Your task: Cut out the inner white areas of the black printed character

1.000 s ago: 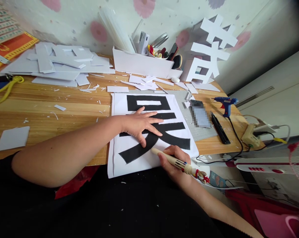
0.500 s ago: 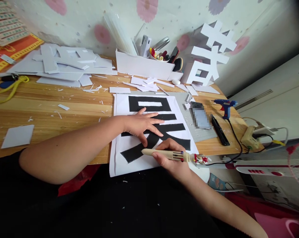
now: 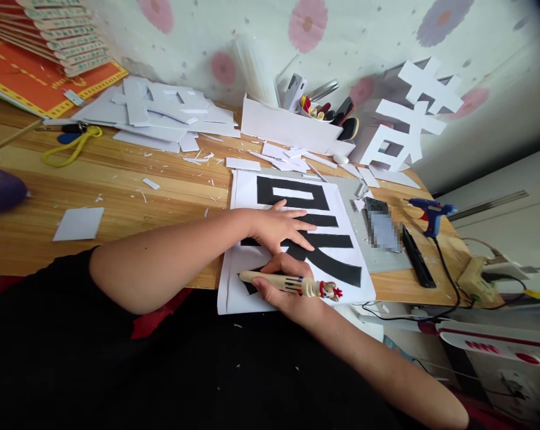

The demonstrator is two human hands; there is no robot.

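A white sheet (image 3: 252, 185) printed with a large black character lies on the wooden desk (image 3: 131, 197), its near edge hanging over the front. My left hand (image 3: 281, 227) lies flat on it with fingers spread, pressing the paper down. My right hand (image 3: 283, 286) is closed on a thick cream multi-colour pen (image 3: 279, 280), held nearly level. The pen's tip touches the lower left end of the black stroke.
White foam-board offcuts (image 3: 162, 113) are piled at the back left, and a white box of tools (image 3: 288, 125) stands behind the sheet. A white foam character (image 3: 408, 119) stands at the back right. A phone (image 3: 382, 227), a black strip and a blue glue gun (image 3: 431, 212) lie to the right.
My right hand has slid the pen leftward along the lower stroke, from the sheet's bottom middle to its lower left. The left hand stays pressed flat. The view has shifted left.
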